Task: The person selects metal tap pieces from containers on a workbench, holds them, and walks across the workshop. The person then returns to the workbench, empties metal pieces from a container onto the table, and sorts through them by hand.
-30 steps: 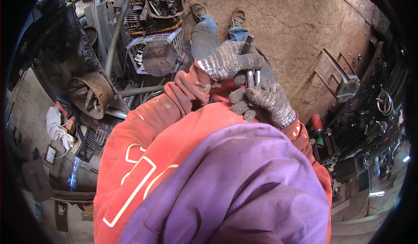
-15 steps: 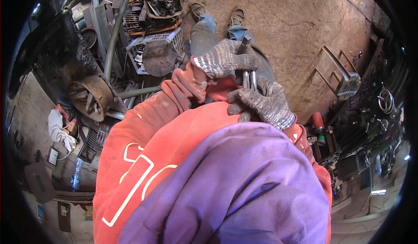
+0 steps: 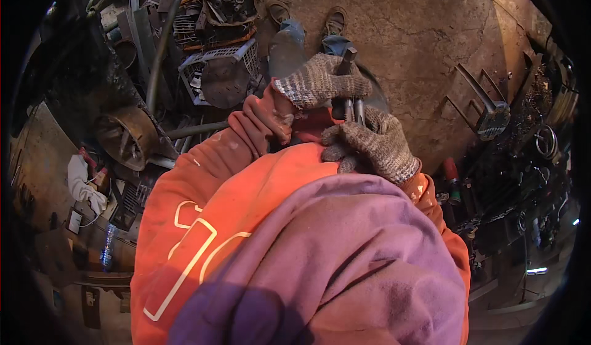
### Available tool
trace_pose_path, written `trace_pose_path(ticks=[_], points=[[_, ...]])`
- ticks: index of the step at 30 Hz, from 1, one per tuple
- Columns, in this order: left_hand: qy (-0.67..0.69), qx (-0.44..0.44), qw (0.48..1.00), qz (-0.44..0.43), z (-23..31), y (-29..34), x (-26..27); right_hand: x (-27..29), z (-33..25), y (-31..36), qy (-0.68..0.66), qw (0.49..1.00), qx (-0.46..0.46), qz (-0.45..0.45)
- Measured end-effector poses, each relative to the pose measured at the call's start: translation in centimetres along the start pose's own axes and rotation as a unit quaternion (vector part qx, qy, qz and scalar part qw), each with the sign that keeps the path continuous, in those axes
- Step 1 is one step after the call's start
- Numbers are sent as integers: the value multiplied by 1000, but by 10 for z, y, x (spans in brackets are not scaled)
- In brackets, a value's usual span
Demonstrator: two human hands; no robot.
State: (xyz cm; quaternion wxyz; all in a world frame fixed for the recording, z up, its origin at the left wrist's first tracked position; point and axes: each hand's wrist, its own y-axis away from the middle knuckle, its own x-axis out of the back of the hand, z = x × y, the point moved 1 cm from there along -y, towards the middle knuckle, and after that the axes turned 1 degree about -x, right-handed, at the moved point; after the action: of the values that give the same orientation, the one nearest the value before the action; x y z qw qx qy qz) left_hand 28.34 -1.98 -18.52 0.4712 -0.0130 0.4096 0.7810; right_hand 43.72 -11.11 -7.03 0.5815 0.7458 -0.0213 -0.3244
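Note:
My left hand [image 3: 323,80], in a grey striped knit glove, is closed around short metal rods [image 3: 349,108]. A dark squared end [image 3: 348,56] sticks out above its fingers. Below them two rods run side by side down to my right hand; one looks threaded and the other is smooth and shiny. My right hand [image 3: 375,140], gloved the same way, has its fingers curled round the lower ends of the rods, in front of my waist. Its palm and the rods' far ends are hidden. Both hands are close together over my lap.
Ahead to the left stand a grey plastic crate [image 3: 220,74] and a bin of metal parts [image 3: 231,3]. A rusty drum-like ring [image 3: 128,138] and long pipes [image 3: 161,49] lie left. To the right, a metal frame [image 3: 483,102] rests on the concrete floor [image 3: 418,31].
The light has turned dimmer and warmer. Both hands keep almost the same place on the rods, with only slight shifts of the gloves.

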Motion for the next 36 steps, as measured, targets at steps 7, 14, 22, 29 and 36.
trace_pose_path(ticks=[7, 14, 22, 29, 36], points=[[-129, -30, 991, 14, 19, 4, -3, 6, 10, -5, -8, 999, 20, -32], [-165, 27, 986, 8, 27, 8, -4, 5, 15, -6, -62, 997, 21, -42], [-128, -78, 988, 34, -15, 1, -3, 2, 17, -3, -87, 995, 40, -37], [17, -152, 988, -29, -9, 8, -3, 14, 22, 3, -139, 990, 14, -34], [-23, -168, 985, 14, -4, 8, -2, 11, 21, 1, -170, 985, 24, -31]])
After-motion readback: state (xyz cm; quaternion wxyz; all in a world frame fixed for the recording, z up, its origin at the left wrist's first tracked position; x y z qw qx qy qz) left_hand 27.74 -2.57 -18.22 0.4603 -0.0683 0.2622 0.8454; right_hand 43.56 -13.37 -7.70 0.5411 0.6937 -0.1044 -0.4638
